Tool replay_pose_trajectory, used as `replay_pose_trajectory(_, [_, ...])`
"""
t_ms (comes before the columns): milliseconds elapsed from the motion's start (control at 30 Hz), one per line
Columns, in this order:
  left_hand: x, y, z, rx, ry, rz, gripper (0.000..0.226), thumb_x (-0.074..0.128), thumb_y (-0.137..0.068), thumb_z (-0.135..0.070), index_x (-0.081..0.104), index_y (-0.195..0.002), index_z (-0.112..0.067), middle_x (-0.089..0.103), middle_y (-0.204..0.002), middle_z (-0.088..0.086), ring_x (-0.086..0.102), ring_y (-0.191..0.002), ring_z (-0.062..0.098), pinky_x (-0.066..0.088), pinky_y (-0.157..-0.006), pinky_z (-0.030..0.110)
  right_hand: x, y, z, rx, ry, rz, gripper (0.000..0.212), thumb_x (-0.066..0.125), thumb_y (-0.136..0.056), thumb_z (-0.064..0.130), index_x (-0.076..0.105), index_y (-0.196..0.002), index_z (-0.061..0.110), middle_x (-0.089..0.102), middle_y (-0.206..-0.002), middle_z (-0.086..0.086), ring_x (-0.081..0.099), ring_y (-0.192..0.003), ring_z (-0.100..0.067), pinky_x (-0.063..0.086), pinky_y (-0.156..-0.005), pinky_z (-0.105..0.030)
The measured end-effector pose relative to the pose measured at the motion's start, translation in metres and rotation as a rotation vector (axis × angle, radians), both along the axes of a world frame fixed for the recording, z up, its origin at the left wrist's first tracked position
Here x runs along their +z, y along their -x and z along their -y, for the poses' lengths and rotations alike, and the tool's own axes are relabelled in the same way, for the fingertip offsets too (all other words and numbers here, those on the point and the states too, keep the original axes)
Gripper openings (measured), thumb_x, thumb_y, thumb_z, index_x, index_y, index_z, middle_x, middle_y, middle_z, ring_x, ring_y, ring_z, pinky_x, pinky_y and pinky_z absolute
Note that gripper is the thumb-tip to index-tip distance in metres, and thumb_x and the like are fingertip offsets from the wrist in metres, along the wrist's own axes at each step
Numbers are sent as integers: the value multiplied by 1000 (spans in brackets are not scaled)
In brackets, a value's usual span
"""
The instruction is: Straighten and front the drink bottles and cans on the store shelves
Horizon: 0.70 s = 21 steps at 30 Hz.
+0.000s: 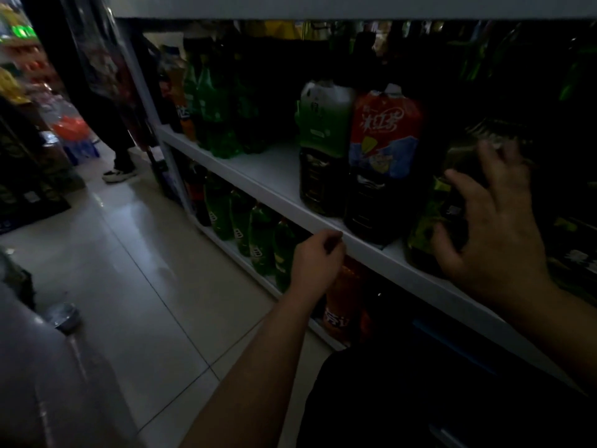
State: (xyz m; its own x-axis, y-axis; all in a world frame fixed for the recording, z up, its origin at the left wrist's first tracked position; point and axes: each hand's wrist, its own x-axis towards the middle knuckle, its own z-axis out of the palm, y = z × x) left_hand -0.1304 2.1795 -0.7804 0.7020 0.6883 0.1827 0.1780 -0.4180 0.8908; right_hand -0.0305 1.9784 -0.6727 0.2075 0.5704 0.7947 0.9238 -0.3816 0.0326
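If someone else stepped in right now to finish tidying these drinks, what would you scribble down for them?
Left hand: curled at the front edge of the middle shelf, holding no bottle.
Right hand: grips a dark bottle with a yellow-green label, at the shelf's right.
Done, it seems: the red-label bottle and green-label bottle stand side by side at the front, labels outward.
Left: square the gripped bottle beside them, then probably check the green soda bottles across the gap and the lower-shelf bottles. Elsewhere is too dark to judge.
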Motion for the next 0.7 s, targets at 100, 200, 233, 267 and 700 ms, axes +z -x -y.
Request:
replay_pose_trajectory(100, [18, -4, 11, -5, -102, 63, 28, 61, -88, -28, 65, -114, -20, 68, -106, -2, 58, -87, 0, 46, -77, 13, 5, 3, 3, 7, 16, -15, 54, 58, -77, 20, 47, -126, 1, 27, -147, -23, 12, -140, -40, 13, -114, -45])
replay_pose_trajectory(200, [39, -6, 20, -26, -198, 101, 30, 61, -89, -29, 64, -117, -19, 67, -108, -2, 57, -83, -1, 48, -76, 16, 11, 8, 11, 15, 20, -66, 49, 59, -78, 20, 52, -123, 1, 32, -146, -20, 18, -140, -36, 20, -111, -42])
replay_pose_trajectory(233, [47, -7, 23, -38, -224, 112, 31, 60, -89, -30, 63, -118, -19, 66, -110, -2, 59, -86, 2, 50, -77, 21, 14, 9, 15, 16, 20, -74, 47, 60, -80, 18, 54, -123, 0, 34, -145, -20, 20, -140, -35, 23, -109, -43])
replay_pose_trajectory(267, [54, -8, 25, -47, -252, 122, 31, 59, -89, -30, 62, -119, -20, 65, -111, -2, 60, -90, 6, 52, -80, 25, 17, 10, 19, 20, 20, -82, 44, 62, -81, 15, 55, -122, 0, 37, -144, -19, 23, -139, -33, 26, -108, -43])
replay_pose_trajectory(700, [174, -43, 91, -56, -886, 534, 30, 57, -85, -26, 64, -112, -16, 63, -110, -1, 57, -104, 12, 45, -87, 20, 97, 52, 104, 171, -35, -101, 27, 58, -86, 20, 65, -110, 13, 56, -130, -1, 52, -121, -12, 50, -91, -33])
